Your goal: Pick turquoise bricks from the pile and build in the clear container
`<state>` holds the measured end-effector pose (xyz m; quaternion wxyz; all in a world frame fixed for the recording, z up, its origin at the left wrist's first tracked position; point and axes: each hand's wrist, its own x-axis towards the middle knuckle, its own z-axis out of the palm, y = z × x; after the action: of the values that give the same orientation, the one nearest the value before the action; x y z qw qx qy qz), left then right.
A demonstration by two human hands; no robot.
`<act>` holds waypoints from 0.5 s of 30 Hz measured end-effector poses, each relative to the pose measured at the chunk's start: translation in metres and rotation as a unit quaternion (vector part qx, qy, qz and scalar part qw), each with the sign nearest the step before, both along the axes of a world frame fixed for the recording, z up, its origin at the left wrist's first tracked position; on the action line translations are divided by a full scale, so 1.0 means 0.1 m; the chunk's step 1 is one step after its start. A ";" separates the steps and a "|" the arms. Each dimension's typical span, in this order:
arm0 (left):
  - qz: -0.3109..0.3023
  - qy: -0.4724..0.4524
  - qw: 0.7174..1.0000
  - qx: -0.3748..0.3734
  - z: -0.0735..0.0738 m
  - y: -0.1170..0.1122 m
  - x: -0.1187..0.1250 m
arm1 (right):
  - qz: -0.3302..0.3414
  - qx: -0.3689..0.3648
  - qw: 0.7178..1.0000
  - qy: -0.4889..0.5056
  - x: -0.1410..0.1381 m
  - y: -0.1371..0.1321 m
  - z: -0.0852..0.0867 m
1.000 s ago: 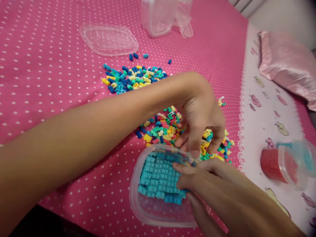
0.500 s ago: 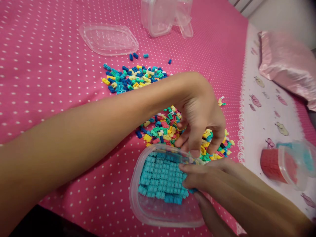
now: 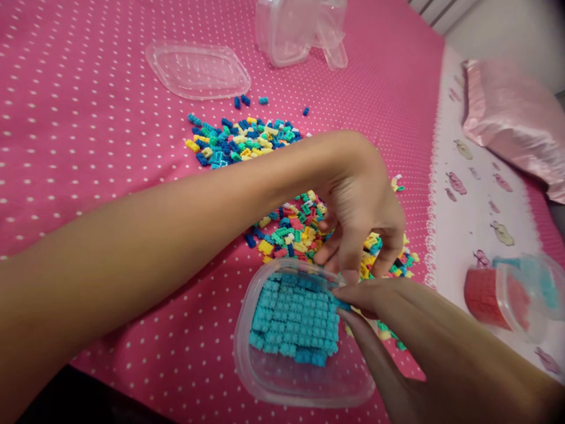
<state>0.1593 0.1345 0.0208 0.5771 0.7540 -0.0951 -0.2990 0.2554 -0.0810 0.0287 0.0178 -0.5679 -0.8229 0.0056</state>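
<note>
A clear plastic tub (image 3: pixel 309 383) stands tilted toward me, with rows of turquoise toy building bricks (image 3: pixel 295 318) packed tightly inside. My left hand (image 3: pixel 364 215) reaches across from the left and bends down at the tub's far rim. Its thumb presses there with fingers curled behind, closed on the rim. At the tub's right side, my right hand (image 3: pixel 406 330) pinches a small blue brick (image 3: pixel 343 305) between thumb and forefinger, close to the packed rows. Beneath and behind my left hand lies a loose pile of mixed-colour bricks (image 3: pixel 293 235), partly hidden by my arm.
More loose bricks (image 3: pixel 247 138) lie beyond my left forearm. A clear lid (image 3: pixel 198 70) and empty-looking clear tubs (image 3: pixel 291 29) rest farther back on the pink dotted cloth (image 3: pixel 88 118). To the right are a tub with red contents (image 3: pixel 488 297) and a pink pillow (image 3: pixel 512 118).
My right hand has drawn back slightly from over the packed bricks, and the blue brick in its fingertips now shows more clearly. My left hand stays at the rim.
</note>
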 end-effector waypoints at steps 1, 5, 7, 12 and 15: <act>-0.012 -0.010 1.000 0.004 -0.01 0.01 0.00 | 0.011 -0.003 1.000 -0.008 0.03 0.00 -0.02; -0.023 -0.023 0.999 0.017 -0.02 0.00 0.02 | 0.030 -0.025 0.999 -0.031 0.12 0.01 -0.07; -0.017 -0.015 0.999 0.029 -0.02 -0.02 0.03 | 0.027 -0.013 0.999 -0.034 0.13 0.00 -0.09; -0.006 -0.017 0.999 0.044 -0.01 -0.04 0.04 | 0.035 -0.022 0.999 -0.033 0.14 -0.03 -0.11; -0.005 -0.018 0.999 0.045 0.00 -0.03 0.04 | 0.021 -0.022 0.999 -0.032 0.13 -0.03 -0.11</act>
<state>0.1629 0.1310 0.0206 0.5395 0.7838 -0.0959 -0.2921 0.2689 -0.0842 0.0174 -0.0208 -0.5507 -0.8344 0.0056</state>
